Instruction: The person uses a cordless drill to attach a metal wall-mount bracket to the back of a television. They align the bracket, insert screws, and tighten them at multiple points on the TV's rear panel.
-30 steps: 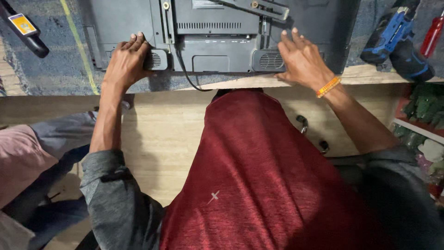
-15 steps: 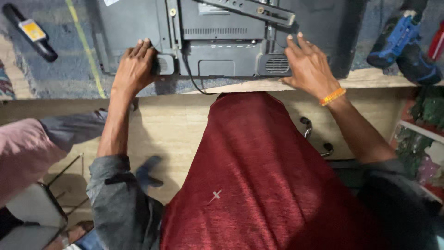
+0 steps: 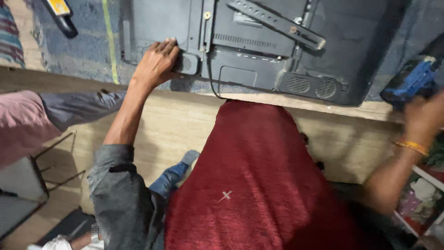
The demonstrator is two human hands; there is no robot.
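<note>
1. Television set [image 3: 259,51], dark grey, lying screen-down on a blue-grey mat [image 3: 78,60] at the near edge of a wooden workbench [image 3: 323,109]; its back panel faces up, with a black mounting bracket [image 3: 277,25] running diagonally across it and two round speaker grilles [image 3: 312,85] near the lower edge
2. Left hand [image 3: 155,65], fingers curled and pressed on the lower left corner of the back panel, beside a rounded corner piece; no object is pinched
3. Right hand [image 3: 423,118], raised off the set and blurred at the right edge of the view, just below a blue power drill [image 3: 409,83]; whether its fingers are spread or closed cannot be told. An orange band [image 3: 411,147] circles the wrist
4. Black cable [image 3: 210,78] hanging down the panel toward the bench edge
5. Yellow-and-black tool [image 3: 60,14] on the mat, upper left, well apart from both hands
6. Red cloth [image 3: 249,185] covering the person's lap below the bench
</note>
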